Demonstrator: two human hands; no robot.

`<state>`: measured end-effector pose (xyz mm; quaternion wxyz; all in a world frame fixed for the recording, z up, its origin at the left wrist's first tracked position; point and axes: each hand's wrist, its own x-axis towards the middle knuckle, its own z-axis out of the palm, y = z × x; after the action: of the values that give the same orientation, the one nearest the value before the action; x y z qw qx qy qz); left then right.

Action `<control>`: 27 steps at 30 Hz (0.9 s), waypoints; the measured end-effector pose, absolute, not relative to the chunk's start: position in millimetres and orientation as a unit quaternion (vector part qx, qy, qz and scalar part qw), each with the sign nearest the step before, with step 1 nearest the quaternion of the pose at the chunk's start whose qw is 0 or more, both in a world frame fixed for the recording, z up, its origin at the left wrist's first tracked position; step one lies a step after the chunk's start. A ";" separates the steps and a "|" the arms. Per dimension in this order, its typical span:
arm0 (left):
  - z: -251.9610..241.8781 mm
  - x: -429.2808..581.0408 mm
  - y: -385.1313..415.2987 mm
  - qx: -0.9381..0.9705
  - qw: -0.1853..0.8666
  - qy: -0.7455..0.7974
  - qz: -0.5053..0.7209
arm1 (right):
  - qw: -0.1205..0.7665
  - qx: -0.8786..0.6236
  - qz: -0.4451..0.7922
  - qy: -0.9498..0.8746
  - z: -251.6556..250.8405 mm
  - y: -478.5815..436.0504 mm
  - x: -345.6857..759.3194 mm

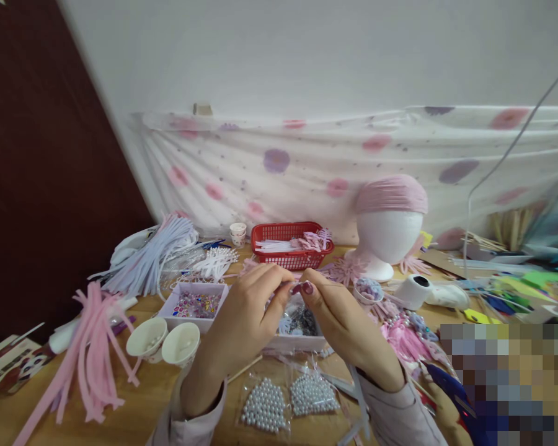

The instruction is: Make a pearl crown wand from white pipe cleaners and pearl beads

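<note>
My left hand (253, 306) and my right hand (341, 319) meet at the middle of the view, thumbs and forefingers pinched together tip to tip. From the right fingertips a thin wire (330, 285) sticks out to the right. Whatever lies between the left fingertips is hidden or too small to name. Under the hands stands a white box (297, 342) with dark and pale small pieces in it. Closer to me lie two clear bags of silvery pearl beads (265, 406), between my forearms.
At left are pink fuzzy strips (95, 353), two paper cups (181, 344) and a tray of coloured gems (198, 306). Behind stand a red basket (292, 257) and a foam head (388, 235) with a pink wrap. Blue-handled scissors (456, 390) lie at right, beside a blurred-out patch.
</note>
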<state>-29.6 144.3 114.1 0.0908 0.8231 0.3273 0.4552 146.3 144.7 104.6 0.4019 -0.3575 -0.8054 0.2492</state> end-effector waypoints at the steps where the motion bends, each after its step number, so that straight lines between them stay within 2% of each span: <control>1: 113.7 -30.0 145.8 0.826 0.094 0.328 0.449 | 0.398 -0.363 0.246 -0.806 104.2 145.8 146.0; 7: 111.5 -30.5 147.6 0.847 0.091 0.380 0.362 | 0.370 -0.372 0.266 -0.809 104.0 151.2 144.3; 12: 111.2 -30.6 148.2 0.863 0.066 0.409 0.289 | 0.301 -0.404 0.244 -0.829 102.9 149.7 144.9; 15: 110.5 -33.0 151.2 0.852 0.070 0.426 0.297 | 0.256 -0.443 0.197 -0.836 100.5 148.0 145.5; 19: 109.2 -36.1 155.3 0.843 0.082 0.426 0.317 | 0.253 -0.441 0.164 -0.845 97.7 149.0 145.3; 25: 106.2 -36.2 165.7 0.812 -0.013 0.500 0.301 | 0.220 -0.453 0.115 -0.856 98.0 151.1 140.9; 27: 105.2 -37.8 168.9 0.813 -0.023 0.506 0.288 | 0.235 -0.439 0.105 -0.861 101.3 149.1 143.6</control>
<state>-37.8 168.9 105.2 -0.0227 0.8128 0.5059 0.2881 143.6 149.1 101.3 0.2351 -0.4393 -0.8607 0.1048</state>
